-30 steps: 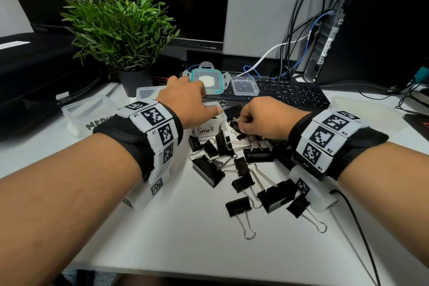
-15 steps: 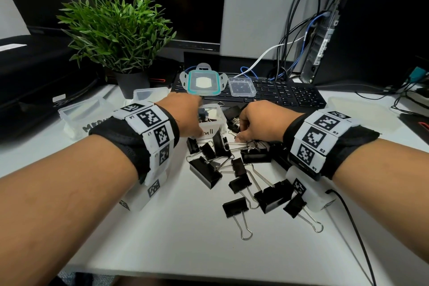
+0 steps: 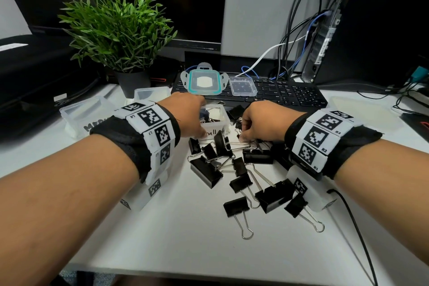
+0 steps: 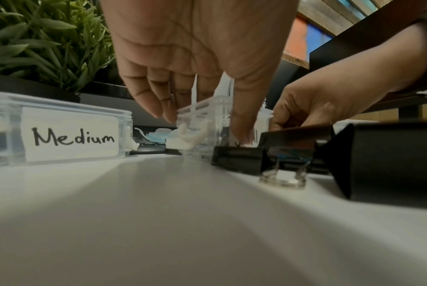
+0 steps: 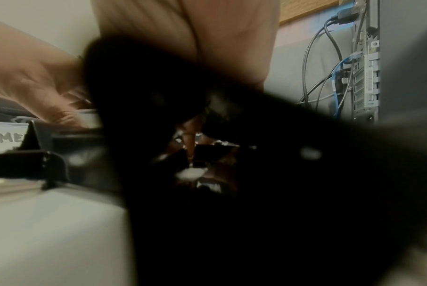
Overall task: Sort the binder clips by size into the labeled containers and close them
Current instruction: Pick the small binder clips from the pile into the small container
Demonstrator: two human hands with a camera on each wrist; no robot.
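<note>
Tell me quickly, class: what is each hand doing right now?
Left hand: holds the Small tub, thumb on its label, fingers at its rim.
Right hand: fingers curled down into the clips; what it pinches, if anything, cannot be told.

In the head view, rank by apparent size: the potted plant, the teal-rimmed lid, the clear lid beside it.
1. potted plant, by far the largest.
2. teal-rimmed lid.
3. clear lid, slightly smaller; both lie on the keyboard, equally distant.

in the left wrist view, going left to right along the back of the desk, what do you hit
Medium container → left hand, its fingers on the Small container → right hand → big black binder clip at the right edge.
</note>
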